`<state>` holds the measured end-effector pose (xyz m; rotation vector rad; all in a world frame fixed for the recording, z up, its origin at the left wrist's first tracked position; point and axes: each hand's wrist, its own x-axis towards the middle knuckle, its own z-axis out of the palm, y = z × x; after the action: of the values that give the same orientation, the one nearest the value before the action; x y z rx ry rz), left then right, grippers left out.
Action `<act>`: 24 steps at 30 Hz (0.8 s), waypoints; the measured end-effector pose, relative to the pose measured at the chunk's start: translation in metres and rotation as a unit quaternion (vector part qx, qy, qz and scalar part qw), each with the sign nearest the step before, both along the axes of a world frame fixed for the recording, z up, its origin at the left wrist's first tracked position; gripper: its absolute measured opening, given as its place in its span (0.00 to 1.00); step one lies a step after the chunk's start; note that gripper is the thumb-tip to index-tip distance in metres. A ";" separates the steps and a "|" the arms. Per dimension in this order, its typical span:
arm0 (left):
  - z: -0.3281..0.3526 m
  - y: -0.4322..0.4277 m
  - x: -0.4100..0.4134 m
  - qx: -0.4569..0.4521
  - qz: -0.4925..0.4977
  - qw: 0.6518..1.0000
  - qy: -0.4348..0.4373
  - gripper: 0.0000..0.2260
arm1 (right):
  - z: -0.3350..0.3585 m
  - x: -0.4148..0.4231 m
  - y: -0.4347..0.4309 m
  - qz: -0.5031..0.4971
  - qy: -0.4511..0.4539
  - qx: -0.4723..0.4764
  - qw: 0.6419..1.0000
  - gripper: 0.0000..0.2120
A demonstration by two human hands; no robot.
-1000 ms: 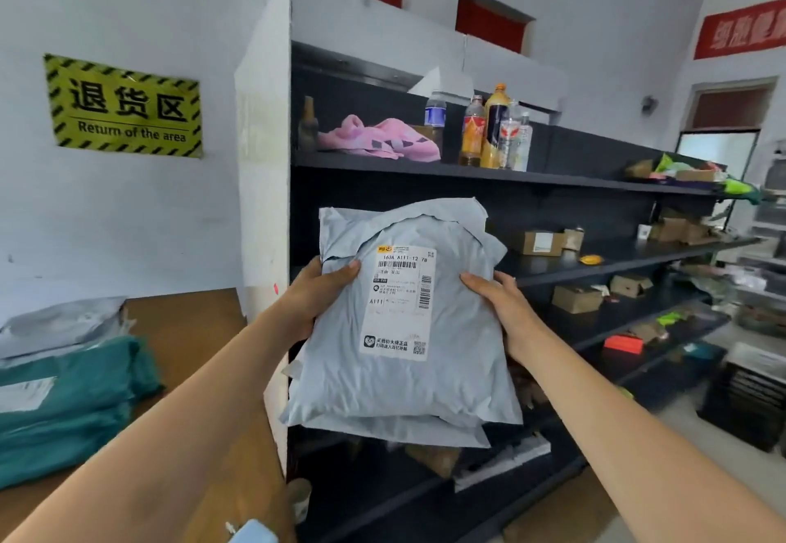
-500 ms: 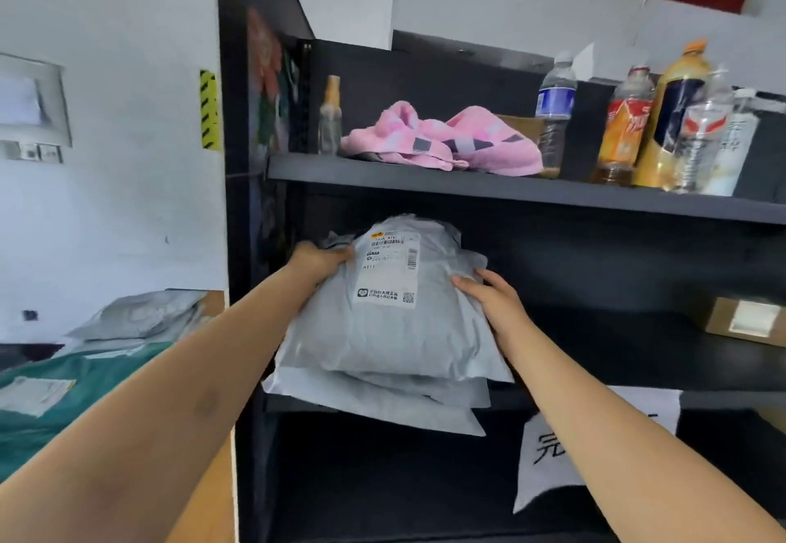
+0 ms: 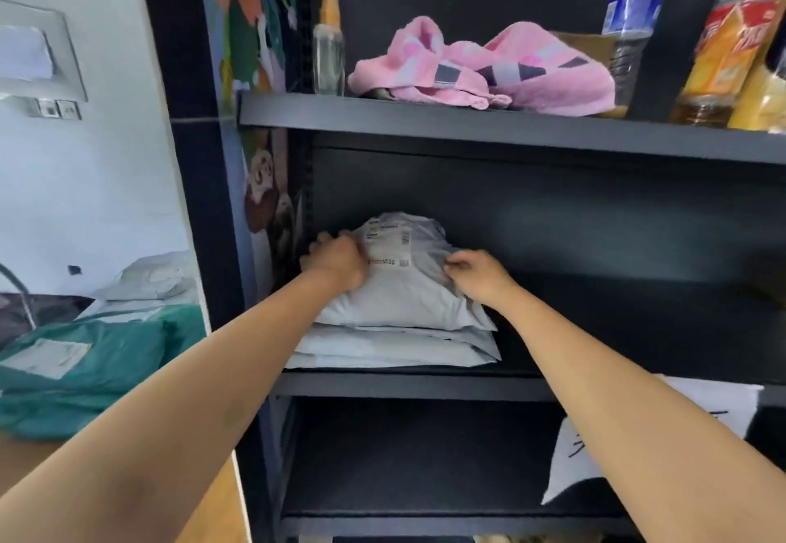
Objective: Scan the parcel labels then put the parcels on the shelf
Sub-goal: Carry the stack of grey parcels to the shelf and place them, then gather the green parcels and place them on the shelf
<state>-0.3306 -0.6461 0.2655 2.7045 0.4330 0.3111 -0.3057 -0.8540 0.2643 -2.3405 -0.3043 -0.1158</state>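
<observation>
A stack of grey parcel bags (image 3: pixel 400 300) lies on the dark middle shelf (image 3: pixel 417 385), at its left end. The top bag faces up with a white shipping label (image 3: pixel 389 245). My left hand (image 3: pixel 336 259) rests on the top bag's left side with its fingers curled against the plastic beside the label. My right hand (image 3: pixel 478 274) is on the bag's right side, fingers curled and pinching a fold of plastic. Both forearms reach in from below. The lower bags stick out under the top one toward the shelf's front edge.
The upper shelf (image 3: pixel 510 130) carries a pink towel (image 3: pixel 480 66), a spray bottle (image 3: pixel 328 40) and drink bottles (image 3: pixel 633 28). Left of the rack, a wooden table holds teal parcels (image 3: pixel 85 372) and grey bags (image 3: pixel 149 279). A white paper sign (image 3: pixel 706 406) hangs at the right.
The stack of bags went from being held up in front of the rack to lying on the middle shelf. My view moved closer, and both hands now sit on top of it.
</observation>
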 end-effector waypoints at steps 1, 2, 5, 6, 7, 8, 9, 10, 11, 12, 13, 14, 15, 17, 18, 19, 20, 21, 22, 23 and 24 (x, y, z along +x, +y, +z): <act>0.002 -0.001 -0.007 -0.005 -0.007 0.999 -0.036 0.18 | 0.003 -0.003 0.002 -0.008 -0.031 0.001 0.999 0.12; 0.005 -0.003 -0.017 -0.007 -0.024 0.997 -0.067 0.15 | 0.007 -0.008 0.006 -0.010 -0.053 0.013 0.998 0.11; 0.001 -0.012 -0.059 -0.011 -0.090 0.987 -0.130 0.14 | 0.016 -0.038 0.030 0.017 -0.100 0.050 0.994 0.11; -0.008 -0.015 -0.075 -0.016 -0.097 0.986 -0.135 0.15 | 0.014 -0.051 0.041 0.028 -0.107 0.055 0.992 0.11; -0.020 -0.018 -0.093 -0.020 -0.096 0.986 -0.135 0.16 | 0.008 -0.064 0.050 0.035 -0.108 0.064 0.992 0.11; -0.034 -0.021 -0.112 -0.020 -0.094 0.985 -0.141 0.17 | 0.000 -0.077 0.058 0.043 -0.103 0.076 0.991 0.11; -0.047 -0.023 -0.132 -0.010 -0.095 0.985 -0.146 0.17 | -0.011 -0.090 0.065 0.055 -0.099 0.083 0.990 0.11; -0.060 -0.022 -0.151 0.002 -0.097 0.984 -0.152 0.18 | -0.022 -0.102 0.070 0.069 -0.100 0.081 0.989 0.11; -0.071 -0.019 -0.168 0.014 -0.097 0.983 -0.152 0.18 | -0.032 -0.113 0.074 0.083 -0.107 0.068 0.988 0.11; -0.080 -0.012 -0.183 0.020 -0.095 0.984 -0.149 0.17 | -0.042 -0.124 0.077 0.096 -0.114 0.055 0.987 0.11; -0.087 -0.004 -0.199 0.022 -0.091 0.986 -0.137 0.16 | -0.051 -0.136 0.081 0.105 -0.118 0.045 0.986 0.10; -0.092 0.006 -0.216 0.021 -0.091 0.988 -0.125 0.16 | -0.059 -0.148 0.085 0.113 -0.117 0.035 0.986 0.10; -0.097 0.016 -0.234 0.021 -0.088 0.989 -0.113 0.16 | -0.067 -0.161 0.089 0.118 -0.118 0.021 0.986 0.10; -0.107 0.039 -0.271 0.027 -0.077 0.991 -0.104 0.15 | -0.078 -0.189 0.100 0.132 -0.118 -0.018 0.984 0.09; -0.112 0.053 -0.288 0.032 -0.067 0.992 -0.102 0.14 | -0.083 -0.203 0.106 0.142 -0.115 -0.035 0.983 0.09; -0.116 0.069 -0.304 0.037 -0.054 0.993 -0.102 0.14 | -0.086 -0.217 0.114 0.151 -0.114 -0.051 0.981 0.10; -0.119 0.087 -0.320 0.040 -0.040 0.993 -0.104 0.14 | -0.089 -0.231 0.123 0.157 -0.113 -0.065 0.979 0.10; -0.121 0.107 -0.334 0.047 -0.026 0.993 -0.105 0.14 | -0.090 -0.245 0.134 0.160 -0.112 -0.075 0.978 0.10; -0.122 0.128 -0.349 0.057 -0.014 0.993 -0.104 0.14 | -0.091 -0.259 0.148 0.161 -0.111 -0.079 0.977 0.10; -0.123 0.151 -0.364 0.069 -0.001 0.993 -0.099 0.14 | -0.092 -0.273 0.163 0.163 -0.111 -0.083 0.977 0.10; -0.124 0.174 -0.379 0.082 0.009 0.992 -0.094 0.14 | -0.094 -0.286 0.180 0.164 -0.114 -0.086 0.976 0.10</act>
<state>-0.7092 -0.4718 0.1419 2.7958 0.3912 0.6255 -0.5921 -0.6739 0.1704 -2.4137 -0.8385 -0.2030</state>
